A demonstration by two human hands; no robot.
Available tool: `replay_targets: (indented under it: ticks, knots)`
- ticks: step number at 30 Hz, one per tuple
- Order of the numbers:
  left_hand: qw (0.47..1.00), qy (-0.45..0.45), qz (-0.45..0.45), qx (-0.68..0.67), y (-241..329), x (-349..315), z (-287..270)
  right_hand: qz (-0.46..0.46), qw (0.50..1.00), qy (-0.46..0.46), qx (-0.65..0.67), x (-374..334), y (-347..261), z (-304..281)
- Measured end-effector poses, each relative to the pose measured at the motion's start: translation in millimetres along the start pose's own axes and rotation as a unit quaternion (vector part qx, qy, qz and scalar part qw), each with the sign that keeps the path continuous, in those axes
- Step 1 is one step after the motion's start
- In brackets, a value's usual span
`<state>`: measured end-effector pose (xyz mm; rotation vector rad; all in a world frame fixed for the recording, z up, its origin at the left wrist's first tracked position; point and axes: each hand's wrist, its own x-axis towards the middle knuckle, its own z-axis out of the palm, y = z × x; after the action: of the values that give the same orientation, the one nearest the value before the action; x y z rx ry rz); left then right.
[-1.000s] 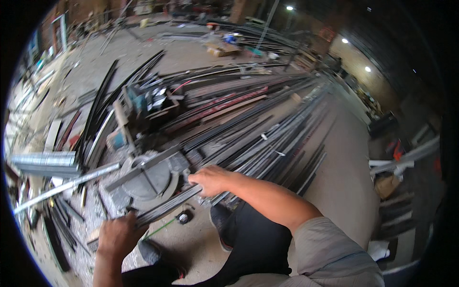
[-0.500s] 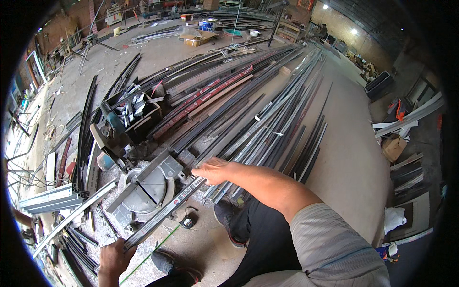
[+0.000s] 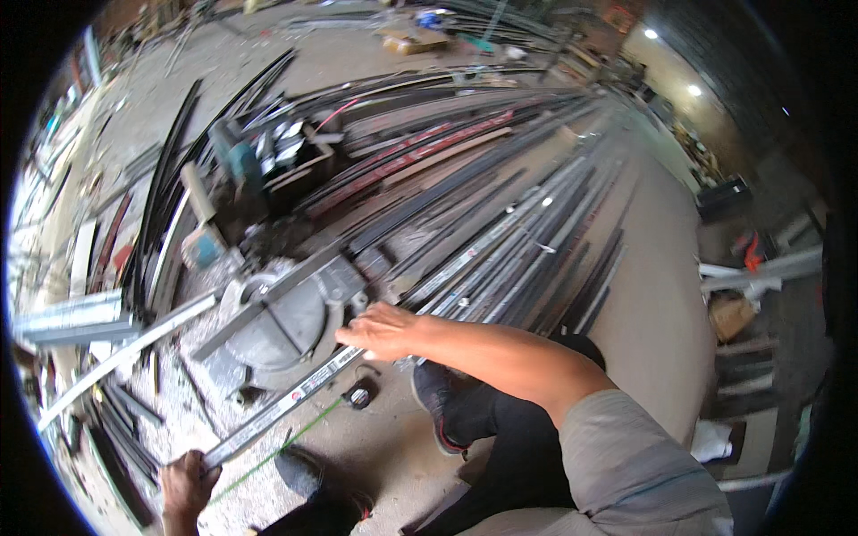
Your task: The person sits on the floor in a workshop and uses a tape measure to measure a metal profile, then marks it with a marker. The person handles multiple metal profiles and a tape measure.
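A long pale metal profile [image 3: 284,405] with a printed strip on its face slants across in front of me. My left hand [image 3: 188,482] is closed around its near left end. Toward its far end, my right hand [image 3: 380,330] grips it from above with the fingers curled over. Just beyond the profile is a cutting machine's round grey metal turntable [image 3: 288,329] with a straight fence [image 3: 308,272]; whether the profile touches it I cannot tell. On the floor below my right hand lies a black tape measure [image 3: 359,393], its green blade [image 3: 277,451] drawn out toward my left hand.
Long metal bars [image 3: 527,241] fan out over the floor beyond and to the right. Behind the turntable stands an open box of offcuts [image 3: 290,156]. A pale profile [image 3: 125,357] lies at left. My shoes [image 3: 435,393] stand close to the tape measure. A cardboard box [image 3: 411,40] sits far back.
Both hands and the held profile have shifted left in the picture, the left hand also slightly down. The view itself has turned, blurring the surroundings. Both grips stay on the profile.
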<state>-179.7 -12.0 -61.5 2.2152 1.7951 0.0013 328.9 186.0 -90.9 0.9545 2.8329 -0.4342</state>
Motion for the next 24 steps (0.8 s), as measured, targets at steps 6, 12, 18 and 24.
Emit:
replay_targets:
  ticks: [6, 12, 18, 24]
  knots:
    - [1.0, 0.019, 0.016, 0.001, -46, 3, 24, 0.005, 1.0, -0.017, 0.017, 59, -14, 30]
    - [0.998, -0.005, -0.053, 0.044, -96, 18, 38, 0.008, 0.998, -0.058, 0.023, 126, -33, 46]
    - [0.988, 0.019, -0.155, 0.002, -141, 1, 51, -0.035, 0.996, -0.055, 0.055, 187, -59, 76]
    - [0.988, 0.029, -0.15, 0.001, -174, 4, 76, -0.039, 0.994, -0.043, 0.098, 207, -65, 96]
